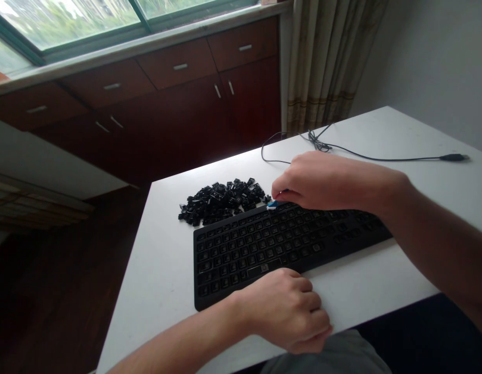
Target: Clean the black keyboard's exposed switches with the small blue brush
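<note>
Right hand (319,179) pinches blue tool (272,205) over keyboard's (264,244) far edge, long axis left-right; left hand (290,311) curled at near edge, contents unclear.

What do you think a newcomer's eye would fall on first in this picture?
Probably the heap of small black plastic keycaps on the white tabletop, along the far side of the long black plastic keyboard, whose visible key sockets are bare. Next might come the small blue-and-white object at the keyboard's far edge, bright against all that black, in the grip of the person's right hand.
</note>
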A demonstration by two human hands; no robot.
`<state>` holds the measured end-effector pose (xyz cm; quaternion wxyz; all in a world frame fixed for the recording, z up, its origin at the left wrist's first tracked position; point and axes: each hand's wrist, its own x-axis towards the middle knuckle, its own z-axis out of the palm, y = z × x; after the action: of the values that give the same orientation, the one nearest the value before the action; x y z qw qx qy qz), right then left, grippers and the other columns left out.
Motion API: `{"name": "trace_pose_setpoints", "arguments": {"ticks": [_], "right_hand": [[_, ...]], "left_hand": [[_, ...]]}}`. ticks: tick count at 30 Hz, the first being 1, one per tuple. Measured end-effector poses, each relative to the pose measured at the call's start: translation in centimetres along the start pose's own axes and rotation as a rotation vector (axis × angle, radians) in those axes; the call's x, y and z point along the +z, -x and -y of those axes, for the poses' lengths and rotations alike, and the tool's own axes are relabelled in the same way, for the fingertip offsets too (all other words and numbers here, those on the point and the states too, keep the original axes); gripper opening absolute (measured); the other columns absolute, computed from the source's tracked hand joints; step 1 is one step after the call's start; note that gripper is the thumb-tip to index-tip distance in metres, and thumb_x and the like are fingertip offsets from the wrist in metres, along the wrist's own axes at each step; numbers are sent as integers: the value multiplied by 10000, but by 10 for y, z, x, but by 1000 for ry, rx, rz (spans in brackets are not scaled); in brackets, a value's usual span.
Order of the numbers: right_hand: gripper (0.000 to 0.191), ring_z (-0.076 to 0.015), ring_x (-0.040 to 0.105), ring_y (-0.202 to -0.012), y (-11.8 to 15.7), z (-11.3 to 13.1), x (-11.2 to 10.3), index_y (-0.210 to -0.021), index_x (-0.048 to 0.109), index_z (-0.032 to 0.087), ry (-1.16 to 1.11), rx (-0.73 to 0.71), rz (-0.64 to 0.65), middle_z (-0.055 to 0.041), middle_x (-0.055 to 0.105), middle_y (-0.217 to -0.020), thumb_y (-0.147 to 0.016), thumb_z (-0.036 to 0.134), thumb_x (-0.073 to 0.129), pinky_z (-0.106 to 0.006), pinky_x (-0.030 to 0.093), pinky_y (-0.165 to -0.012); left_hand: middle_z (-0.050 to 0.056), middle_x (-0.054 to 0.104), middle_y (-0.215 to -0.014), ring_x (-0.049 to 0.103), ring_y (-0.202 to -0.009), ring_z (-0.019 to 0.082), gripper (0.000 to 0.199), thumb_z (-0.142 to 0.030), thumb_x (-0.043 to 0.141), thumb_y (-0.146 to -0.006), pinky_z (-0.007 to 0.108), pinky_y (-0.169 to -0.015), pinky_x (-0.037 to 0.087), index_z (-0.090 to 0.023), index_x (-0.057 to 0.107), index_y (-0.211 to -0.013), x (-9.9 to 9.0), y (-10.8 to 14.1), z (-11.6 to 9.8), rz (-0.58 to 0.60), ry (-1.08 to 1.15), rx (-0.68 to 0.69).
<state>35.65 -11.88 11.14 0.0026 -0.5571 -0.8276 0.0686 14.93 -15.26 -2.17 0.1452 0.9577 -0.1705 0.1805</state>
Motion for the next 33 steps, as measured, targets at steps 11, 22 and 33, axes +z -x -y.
{"name": "trace_pose_setpoints", "arguments": {"ticks": [11, 22, 33], "right_hand": [[283, -106, 330, -515, 1, 1, -2, -697, 659, 190, -10, -14, 67, -6, 553, -558, -941, 196, 516, -319, 182, -567], [262, -115, 337, -525, 3, 4, -7, -720, 689, 187, -3, 13, 124, -25, 588, -600, -912, 160, 512, -329, 188, -585], [249, -110, 322, -511, 2, 11, -9, -730, 686, 189, 6, -12, 133, -7, 568, -585, -923, 162, 531, -326, 184, -569]], "left_hand": [[-33, 519, -566, 455, -493, 130, 332, -330, 601, -926, 328, -480, 292, -208, 493, -637, 1, 1, 0, 12, 2, -1], [-29, 514, -563, 463, -494, 131, 335, -330, 563, -944, 326, -487, 287, -210, 493, -639, 1, 0, 0, 45, -9, -1], [-38, 517, -567, 455, -493, 134, 329, -327, 599, -928, 327, -482, 299, -208, 497, -639, 1, 0, 1, -1, 2, 3]]}}
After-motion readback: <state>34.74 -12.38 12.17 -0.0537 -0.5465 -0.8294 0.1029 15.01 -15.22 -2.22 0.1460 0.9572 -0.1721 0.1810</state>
